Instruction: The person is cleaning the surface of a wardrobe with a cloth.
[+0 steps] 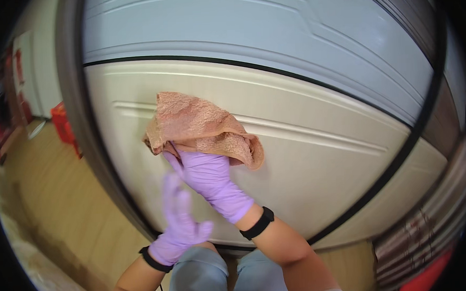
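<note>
A pinkish-brown terry cloth lies folded against a cream cabinet door panel with long grooves. My right hand, in a purple glove, presses the cloth on the panel; its fingers are mostly hidden under the cloth. Lower and to the left, my left hand, also gloved in purple, is raised with fingers extended and holds nothing; it is slightly blurred. Both wrists wear black bands. Above the cream panel is a pale blue panel, divided from it by a black strip.
A dark frame edge runs down the left of the panels. Beyond it are a wooden floor and a red plastic object. Striped fabric lies at lower right, with something red beside it. Light-coloured fabric is at lower left.
</note>
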Action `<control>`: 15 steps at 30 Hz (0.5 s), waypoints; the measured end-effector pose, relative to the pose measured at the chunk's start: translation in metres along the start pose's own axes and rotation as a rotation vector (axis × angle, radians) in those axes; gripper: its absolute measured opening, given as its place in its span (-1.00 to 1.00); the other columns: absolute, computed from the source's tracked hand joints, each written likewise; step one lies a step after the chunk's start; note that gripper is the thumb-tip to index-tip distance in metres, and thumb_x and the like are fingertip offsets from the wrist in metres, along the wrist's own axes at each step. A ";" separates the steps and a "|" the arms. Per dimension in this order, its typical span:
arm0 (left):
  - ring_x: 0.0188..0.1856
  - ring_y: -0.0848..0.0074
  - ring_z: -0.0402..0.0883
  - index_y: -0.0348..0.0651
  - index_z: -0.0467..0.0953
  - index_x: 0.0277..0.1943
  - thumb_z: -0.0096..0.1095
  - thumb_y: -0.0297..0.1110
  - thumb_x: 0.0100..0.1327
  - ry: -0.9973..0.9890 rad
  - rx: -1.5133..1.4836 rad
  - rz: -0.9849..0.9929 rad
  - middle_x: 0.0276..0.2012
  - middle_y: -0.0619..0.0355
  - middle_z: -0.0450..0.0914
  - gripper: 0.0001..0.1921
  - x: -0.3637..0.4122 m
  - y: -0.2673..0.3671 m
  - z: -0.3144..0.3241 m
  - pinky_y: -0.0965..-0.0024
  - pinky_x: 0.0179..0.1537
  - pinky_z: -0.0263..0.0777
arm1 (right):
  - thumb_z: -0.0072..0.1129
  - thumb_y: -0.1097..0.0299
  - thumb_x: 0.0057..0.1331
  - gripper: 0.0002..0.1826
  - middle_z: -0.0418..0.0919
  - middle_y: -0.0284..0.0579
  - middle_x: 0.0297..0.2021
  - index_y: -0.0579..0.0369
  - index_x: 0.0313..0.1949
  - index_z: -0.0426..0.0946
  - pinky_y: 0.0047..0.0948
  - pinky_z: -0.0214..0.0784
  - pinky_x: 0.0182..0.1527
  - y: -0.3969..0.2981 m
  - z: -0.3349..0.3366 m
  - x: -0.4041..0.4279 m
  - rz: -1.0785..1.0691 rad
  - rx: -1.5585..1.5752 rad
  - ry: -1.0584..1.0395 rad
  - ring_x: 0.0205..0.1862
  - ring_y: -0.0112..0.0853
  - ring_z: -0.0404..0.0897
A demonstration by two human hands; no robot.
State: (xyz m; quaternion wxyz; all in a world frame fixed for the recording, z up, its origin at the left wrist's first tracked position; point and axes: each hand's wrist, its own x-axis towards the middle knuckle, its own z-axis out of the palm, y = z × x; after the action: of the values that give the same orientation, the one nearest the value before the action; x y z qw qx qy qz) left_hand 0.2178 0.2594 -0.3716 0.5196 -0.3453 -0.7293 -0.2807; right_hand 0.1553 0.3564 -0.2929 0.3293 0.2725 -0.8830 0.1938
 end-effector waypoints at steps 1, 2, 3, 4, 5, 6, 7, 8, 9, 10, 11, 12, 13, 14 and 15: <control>0.40 0.01 -0.12 -0.38 -0.19 0.37 -0.13 0.08 0.31 0.065 -0.067 -0.007 0.36 -0.22 -0.11 -0.18 0.001 0.000 0.007 0.02 0.35 -0.29 | 0.06 0.14 0.17 -0.65 0.44 -0.07 -0.07 -0.02 -0.09 0.48 -0.13 0.17 0.06 -0.003 0.007 0.002 -0.135 -0.017 0.154 0.05 -0.12 0.36; 0.40 0.02 -0.11 -0.39 -0.19 0.37 -0.13 0.10 0.30 0.131 -0.132 -0.011 0.36 -0.24 -0.11 -0.17 0.006 0.001 0.018 0.06 0.36 -0.30 | 0.04 0.18 0.17 -0.73 0.56 -0.18 -0.25 -0.05 -0.17 0.51 -0.22 0.29 -0.07 -0.003 0.012 0.002 -0.263 -0.023 0.313 -0.14 -0.18 0.50; 0.40 0.02 -0.11 -0.39 -0.19 0.37 -0.13 0.10 0.30 0.147 -0.062 -0.029 0.36 -0.24 -0.11 -0.17 0.011 0.001 0.018 0.06 0.36 -0.30 | 0.04 0.21 0.16 -0.74 0.55 -0.15 -0.24 -0.03 -0.17 0.51 -0.20 0.28 -0.08 -0.005 0.010 0.000 -0.212 0.196 0.290 -0.14 -0.16 0.49; 0.41 0.03 -0.13 -0.41 -0.19 0.37 -0.15 0.11 0.31 0.163 -0.155 -0.083 0.36 -0.24 -0.12 -0.16 0.018 0.004 0.021 0.10 0.36 -0.32 | 0.05 0.24 0.16 -0.74 0.55 -0.12 -0.24 -0.01 -0.17 0.52 -0.18 0.27 -0.09 0.000 -0.001 -0.005 -0.154 0.392 0.256 -0.14 -0.14 0.48; 0.41 0.04 -0.14 -0.42 -0.20 0.37 -0.17 0.13 0.31 0.178 -0.253 -0.135 0.37 -0.24 -0.13 -0.16 0.025 0.006 0.024 0.14 0.37 -0.33 | 0.06 0.29 0.14 -0.75 0.55 -0.08 -0.24 0.01 -0.18 0.52 -0.16 0.27 -0.11 -0.001 -0.023 -0.007 -0.217 0.228 0.224 -0.17 -0.12 0.48; 0.41 0.04 -0.14 -0.42 -0.20 0.37 -0.17 0.13 0.31 0.195 -0.204 -0.150 0.37 -0.24 -0.13 -0.16 0.033 0.005 0.024 0.14 0.37 -0.33 | 0.08 0.34 0.11 -0.75 0.54 -0.04 -0.24 0.03 -0.18 0.52 -0.14 0.27 -0.13 -0.005 -0.042 -0.007 -0.280 0.071 0.199 -0.19 -0.10 0.48; 0.41 0.00 -0.15 -0.41 -0.19 0.37 -0.19 0.08 0.33 0.262 -0.299 -0.187 0.36 -0.25 -0.13 -0.20 0.045 0.008 0.026 0.12 0.37 -0.30 | 0.09 0.39 0.11 -0.76 0.53 0.02 -0.24 0.08 -0.19 0.51 -0.15 0.28 -0.13 -0.003 -0.051 -0.009 -0.319 0.034 0.300 -0.22 -0.08 0.48; 0.41 -0.04 -0.16 -0.40 -0.18 0.37 -0.21 0.03 0.34 0.331 -0.391 -0.219 0.36 -0.27 -0.12 -0.24 0.053 0.009 0.028 0.11 0.37 -0.27 | 0.09 0.43 0.12 -0.78 0.52 0.08 -0.25 0.14 -0.21 0.50 -0.15 0.29 -0.13 -0.003 -0.057 -0.010 -0.356 0.003 0.406 -0.24 -0.06 0.49; 0.41 -0.03 -0.19 -0.41 -0.19 0.37 -0.25 0.02 0.35 0.317 -0.380 -0.271 0.37 -0.26 -0.14 -0.25 0.056 0.008 0.035 0.12 0.37 -0.31 | 0.05 0.47 0.16 -0.77 0.53 0.08 -0.22 0.20 -0.18 0.49 -0.19 0.30 -0.09 0.002 -0.061 -0.014 -0.272 0.193 0.373 -0.21 -0.09 0.50; 0.42 -0.03 -0.22 -0.43 -0.20 0.36 -0.28 0.02 0.36 0.298 -0.370 -0.317 0.37 -0.26 -0.17 -0.26 0.059 0.003 0.038 0.14 0.37 -0.35 | 0.01 0.50 0.20 -0.77 0.53 0.08 -0.20 0.27 -0.15 0.48 -0.22 0.31 -0.05 0.002 -0.064 -0.015 -0.183 0.381 0.338 -0.17 -0.13 0.52; 0.42 -0.04 -0.25 -0.45 -0.20 0.36 -0.31 0.00 0.38 0.285 -0.302 -0.282 0.37 -0.27 -0.20 -0.27 0.067 0.003 0.042 0.15 0.37 -0.34 | -0.03 0.51 0.23 -0.74 0.53 0.07 -0.16 0.31 -0.10 0.47 -0.26 0.29 0.01 -0.003 -0.076 -0.016 -0.013 0.565 0.268 -0.11 -0.18 0.50; 0.41 -0.10 -0.33 -0.40 -0.15 0.36 -0.22 0.02 0.34 0.265 -0.308 -0.264 0.36 -0.32 -0.23 -0.25 0.078 -0.001 0.045 -0.03 0.34 -0.39 | -0.06 0.52 0.26 -0.71 0.53 0.05 -0.11 0.35 -0.05 0.45 -0.30 0.28 0.06 -0.006 -0.085 -0.017 0.162 0.741 0.189 -0.05 -0.22 0.49; 0.41 -0.12 -0.34 -0.37 -0.09 0.35 -0.15 0.04 0.30 0.200 -0.139 -0.337 0.36 -0.34 -0.23 -0.24 0.089 0.006 0.052 -0.16 0.30 -0.43 | -0.14 0.47 0.32 -0.66 0.50 0.00 -0.04 0.36 0.03 0.41 -0.38 0.22 0.13 0.000 -0.088 -0.021 0.172 0.846 0.209 0.06 -0.30 0.43; 0.41 -0.15 -0.36 -0.33 -0.02 0.34 -0.07 0.06 0.25 0.135 0.039 -0.416 0.35 -0.37 -0.23 -0.24 0.098 0.008 0.056 -0.28 0.26 -0.46 | -0.14 0.47 0.32 -0.66 0.50 0.00 -0.04 0.36 0.03 0.41 -0.38 0.22 0.13 -0.003 -0.089 -0.025 0.156 0.857 0.192 0.06 -0.30 0.43; 0.40 -0.15 -0.34 -0.30 0.04 0.31 -0.01 0.09 0.20 0.170 0.151 -0.392 0.34 -0.38 -0.22 -0.23 0.106 0.002 0.056 -0.35 0.21 -0.46 | -0.19 0.43 0.34 -0.63 0.47 0.04 0.00 0.38 0.06 0.37 -0.34 0.18 0.17 -0.008 -0.095 -0.031 0.068 0.807 0.236 0.10 -0.24 0.40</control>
State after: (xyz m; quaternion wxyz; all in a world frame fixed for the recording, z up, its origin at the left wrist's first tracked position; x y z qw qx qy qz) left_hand 0.1644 0.3261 -0.2872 0.5394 -0.1323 -0.7550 -0.3488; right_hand 0.2247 0.4108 -0.2455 0.2885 0.3264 -0.7010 0.5647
